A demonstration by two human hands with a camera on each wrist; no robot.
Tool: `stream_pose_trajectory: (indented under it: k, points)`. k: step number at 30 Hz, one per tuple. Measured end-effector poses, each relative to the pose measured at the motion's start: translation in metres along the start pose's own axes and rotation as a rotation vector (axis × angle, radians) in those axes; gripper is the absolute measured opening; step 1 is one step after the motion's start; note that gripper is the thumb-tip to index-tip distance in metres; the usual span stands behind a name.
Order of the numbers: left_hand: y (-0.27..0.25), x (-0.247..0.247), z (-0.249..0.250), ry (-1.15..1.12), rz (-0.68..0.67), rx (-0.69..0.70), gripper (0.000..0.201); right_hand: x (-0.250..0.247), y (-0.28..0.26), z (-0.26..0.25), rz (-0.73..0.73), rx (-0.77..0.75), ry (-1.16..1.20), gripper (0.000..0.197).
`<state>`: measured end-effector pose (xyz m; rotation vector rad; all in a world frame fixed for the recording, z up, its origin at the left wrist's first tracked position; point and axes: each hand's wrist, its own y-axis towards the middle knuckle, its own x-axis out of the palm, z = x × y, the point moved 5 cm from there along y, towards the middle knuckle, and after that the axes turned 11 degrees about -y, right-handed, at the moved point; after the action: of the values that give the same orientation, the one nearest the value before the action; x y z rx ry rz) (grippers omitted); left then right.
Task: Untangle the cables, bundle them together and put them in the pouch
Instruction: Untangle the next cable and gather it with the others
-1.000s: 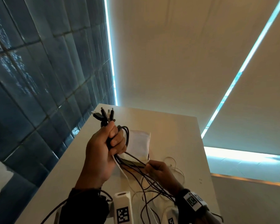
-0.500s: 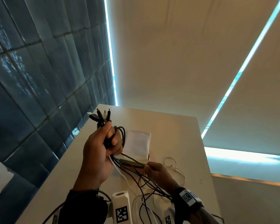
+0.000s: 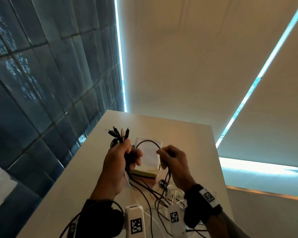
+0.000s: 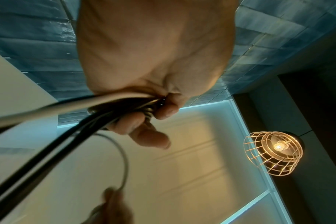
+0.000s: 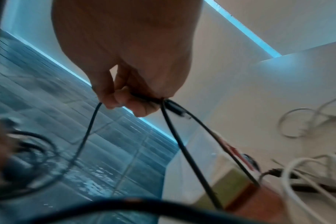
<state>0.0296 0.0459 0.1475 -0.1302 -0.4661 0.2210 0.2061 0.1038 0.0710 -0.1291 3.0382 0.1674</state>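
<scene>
Since the earlier frame the right hand (image 3: 175,163) has risen from low over the table to level with the left, drawing one black cable (image 3: 149,142) up into an arch between the hands. Right fingers (image 5: 113,97) pinch this cable; its slack hangs below in two strands. The left hand (image 3: 118,162) grips the gathered cables (image 3: 127,167) in a closed fist, their connector ends (image 3: 118,133) fanned out above the thumb. Loose black and white lengths trail down onto the white table (image 3: 79,177). The pouch (image 3: 149,160), pale fabric, lies flat on the table just behind both hands. A caged lamp (image 4: 272,153) glows in the left wrist view.
</scene>
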Motion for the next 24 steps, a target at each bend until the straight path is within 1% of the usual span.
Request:
stream_pose_trajectory:
  k: [3,6,10,12,14,16,17,19,21,22,24]
  points:
    - [0.004,0.004,-0.007,-0.011,0.039,-0.045,0.031,0.012,-0.002,-0.034,-0.117,-0.147,0.045,0.012]
    - [0.007,0.011,-0.01,-0.08,0.031,-0.057,0.032,0.018,-0.008,-0.045,-0.203,-0.223,0.052,0.016]
    - [0.009,0.014,-0.01,-0.224,-0.012,-0.056,0.031,0.013,-0.01,-0.033,-0.259,-0.198,0.063,0.018]
    - [0.008,0.016,-0.007,-0.197,-0.03,-0.023,0.032,0.012,-0.015,-0.024,-0.329,-0.149,-0.002,0.021]
    - [0.007,0.018,-0.004,-0.1,-0.041,0.025,0.033,0.009,-0.02,-0.013,-0.358,-0.11,-0.109,0.027]
    - [0.006,0.017,-0.003,0.004,-0.054,0.041,0.032,-0.002,-0.025,-0.007,-0.291,-0.122,-0.277,0.03]
    - [0.006,0.016,-0.004,0.046,-0.062,0.036,0.032,-0.01,-0.027,-0.006,-0.236,-0.135,-0.367,0.032]
    - [0.006,0.013,-0.002,0.097,-0.075,0.031,0.03,-0.038,-0.028,-0.005,-0.08,-0.146,-0.493,0.036]
    - [0.008,0.004,0.005,0.088,-0.034,0.061,0.027,-0.083,-0.033,0.003,0.129,-0.091,-0.559,0.042]
    - [0.01,-0.002,0.01,0.05,0.002,0.083,0.026,-0.111,-0.038,0.012,0.228,-0.039,-0.583,0.044]
    - [0.014,-0.014,0.019,-0.018,0.057,0.122,0.03,-0.164,-0.056,0.027,0.371,0.067,-0.636,0.042]
